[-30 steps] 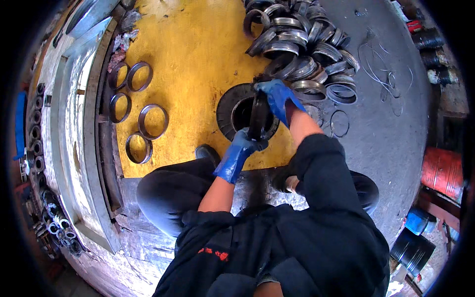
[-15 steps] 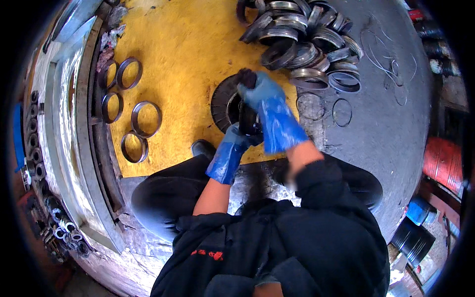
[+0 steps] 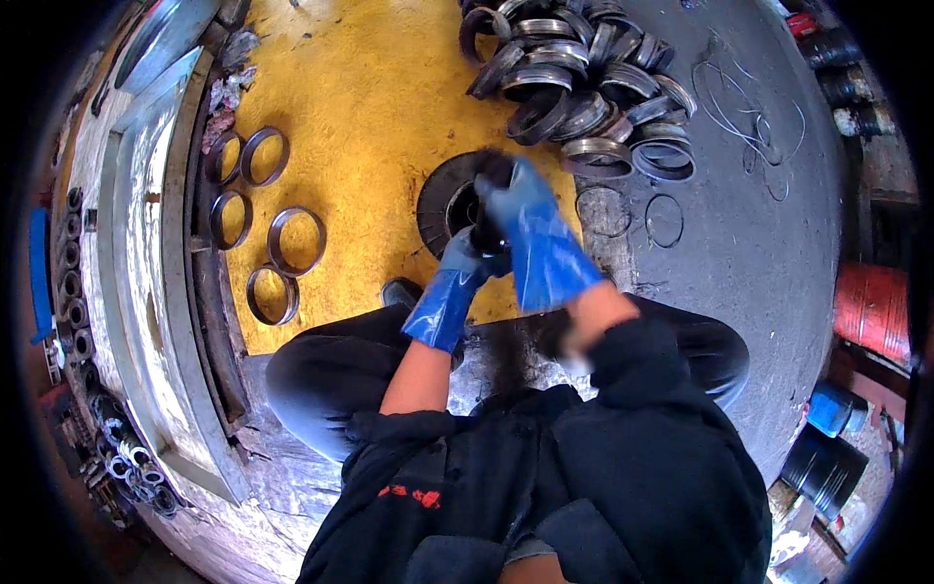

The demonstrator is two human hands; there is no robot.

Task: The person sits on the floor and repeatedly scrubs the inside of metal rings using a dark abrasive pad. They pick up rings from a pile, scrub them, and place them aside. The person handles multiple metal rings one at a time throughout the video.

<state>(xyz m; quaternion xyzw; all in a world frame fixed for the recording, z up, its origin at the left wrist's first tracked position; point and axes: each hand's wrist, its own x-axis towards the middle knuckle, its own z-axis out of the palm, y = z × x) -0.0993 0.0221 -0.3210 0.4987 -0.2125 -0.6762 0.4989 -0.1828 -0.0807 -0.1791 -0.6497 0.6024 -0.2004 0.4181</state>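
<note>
My left hand, in a blue rubber glove, is closed around a dark metal ring, largely hidden by both gloves. My right hand, gloved alike, grips a dark, rough-looking wad against the ring's far side; whether it is a rag or a brush I cannot tell. Just beyond and below them, a round black ribbed piece with an open centre lies on the yellow floor sheet.
Several loose rings lie on the sheet to the left. A heap of dirty metal rings is at the far right. Two thin hoops and tangled wire lie on the grey floor. A metal frame runs along the left.
The right hand and its dark wad have shifted slightly right and nearer. The left hand keeps its hold on the ring. The whole view has tilted a little.
</note>
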